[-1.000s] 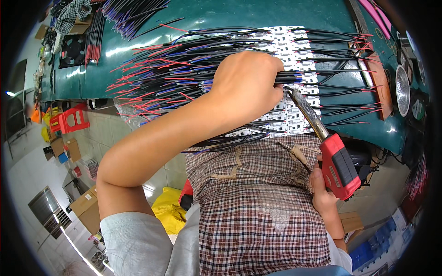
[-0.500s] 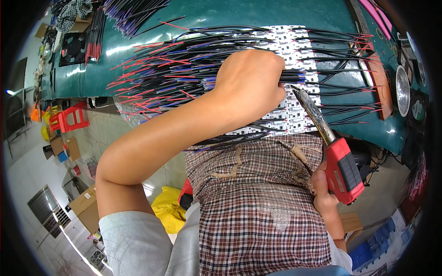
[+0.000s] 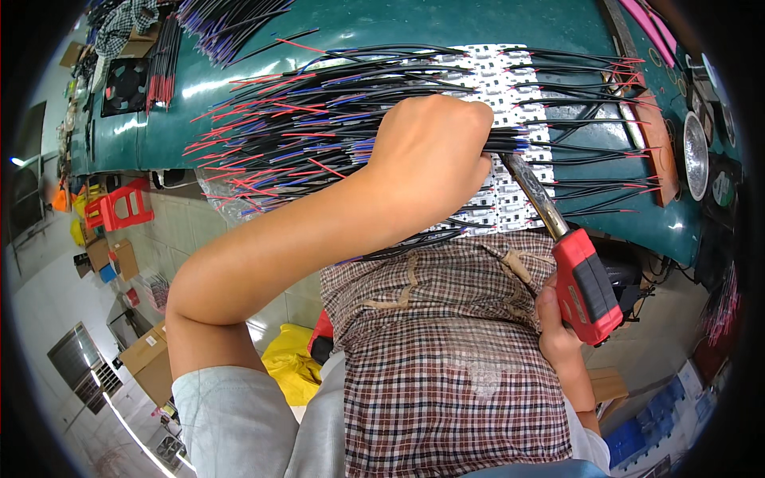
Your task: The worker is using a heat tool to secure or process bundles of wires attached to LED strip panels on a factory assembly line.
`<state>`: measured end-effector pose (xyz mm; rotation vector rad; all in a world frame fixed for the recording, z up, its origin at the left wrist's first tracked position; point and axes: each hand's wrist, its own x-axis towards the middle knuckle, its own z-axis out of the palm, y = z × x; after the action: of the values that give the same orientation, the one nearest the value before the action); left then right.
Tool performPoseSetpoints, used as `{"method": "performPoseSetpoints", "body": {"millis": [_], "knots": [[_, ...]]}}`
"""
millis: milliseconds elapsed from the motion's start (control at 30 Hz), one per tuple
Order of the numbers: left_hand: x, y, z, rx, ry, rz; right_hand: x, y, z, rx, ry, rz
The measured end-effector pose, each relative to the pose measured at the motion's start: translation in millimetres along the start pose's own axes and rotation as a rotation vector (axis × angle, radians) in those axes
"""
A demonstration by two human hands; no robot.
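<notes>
Green counter (image 3: 446, 22) carries white circuit boards (image 3: 500, 103) under your left grip (image 3: 434, 151), closed round black wires (image 3: 504, 143) running rightward; your right grip (image 3: 560, 333) wraps the red soldering iron (image 3: 584, 279), which slants up-left to just beside the left.

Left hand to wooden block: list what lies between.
In the head view, white circuit boards lie there, with a wire bundle and the soldering iron's tip over them; then black wires with red ends over the green table.
</notes>
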<state>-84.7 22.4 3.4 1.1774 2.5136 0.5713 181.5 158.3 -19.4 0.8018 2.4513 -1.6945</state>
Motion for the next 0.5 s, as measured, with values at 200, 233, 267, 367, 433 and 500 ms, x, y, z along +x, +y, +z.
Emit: {"method": "performPoseSetpoints", "body": {"millis": [200, 233, 267, 367, 433, 500], "knots": [[3.0, 0.8, 0.3, -0.013, 0.013, 0.024, 7.4, -3.0, 5.2, -0.054, 0.078, -0.082], [2.8, 1.2, 0.3, -0.018, 0.009, 0.014, 7.7, -3.7, 5.5, -0.054, 0.077, -0.082], [3.0, 1.6, 0.7, -0.023, 0.006, 0.005, 7.9, -3.8, 5.8, -0.065, 0.076, -0.094], [2.5, 0.0, 3.5, -0.031, 0.025, 0.004, 4.8, 2.1, 4.6, -0.082, 0.072, -0.103], [2.4, 0.6, 2.4, -0.037, 0.023, -0.002, -0.2, 4.7, 1.0, -0.089, 0.067, -0.100], [3.1, 1.0, 1.6, -0.044, 0.018, -0.007, -5.9, 5.8, -2.0, -0.068, 0.059, -0.052]]}}
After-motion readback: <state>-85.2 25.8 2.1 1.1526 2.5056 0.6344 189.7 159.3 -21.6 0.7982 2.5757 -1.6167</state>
